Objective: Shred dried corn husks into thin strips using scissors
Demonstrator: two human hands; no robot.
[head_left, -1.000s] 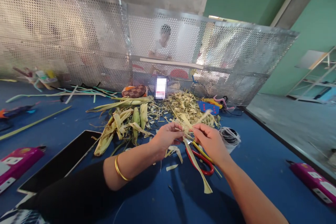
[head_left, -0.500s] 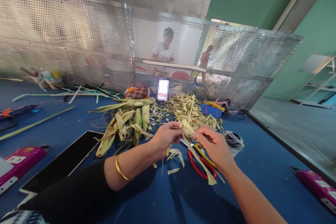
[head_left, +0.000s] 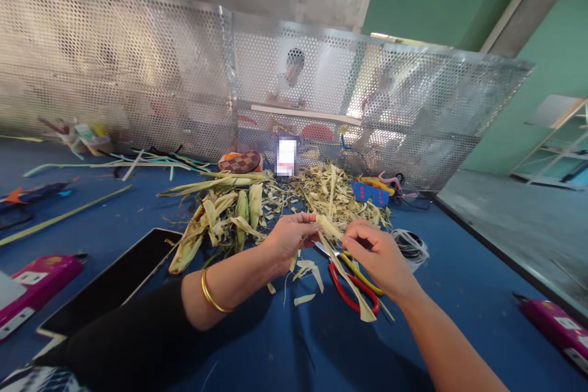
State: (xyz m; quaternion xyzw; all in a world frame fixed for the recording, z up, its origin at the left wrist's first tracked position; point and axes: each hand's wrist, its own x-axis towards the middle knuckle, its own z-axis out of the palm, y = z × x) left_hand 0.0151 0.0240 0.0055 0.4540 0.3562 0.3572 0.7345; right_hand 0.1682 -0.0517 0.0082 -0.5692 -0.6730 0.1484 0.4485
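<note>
My left hand, with a gold bangle on its wrist, pinches a pale strip of corn husk. The strip stretches across to my right hand, whose thumb and fingers are closed on its other end. A second long husk strip hangs from my left fingers down to the right, over scissors with red handles. A yellow-handled tool lies beside them. Several small husk scraps lie below my hands. Whole corn husks are left of my left hand, and shredded husk is heaped behind both hands.
A perforated metal screen borders the blue table's far side, with people behind it. A black tablet lies left. Magenta devices flank both sides. A lit phone stands behind the husks. Coiled wire lies right.
My right hand has shifted slightly right, and more of the husk strip shows between my hands. The hanging strip has swung slightly left. A person behind the screen has moved.
</note>
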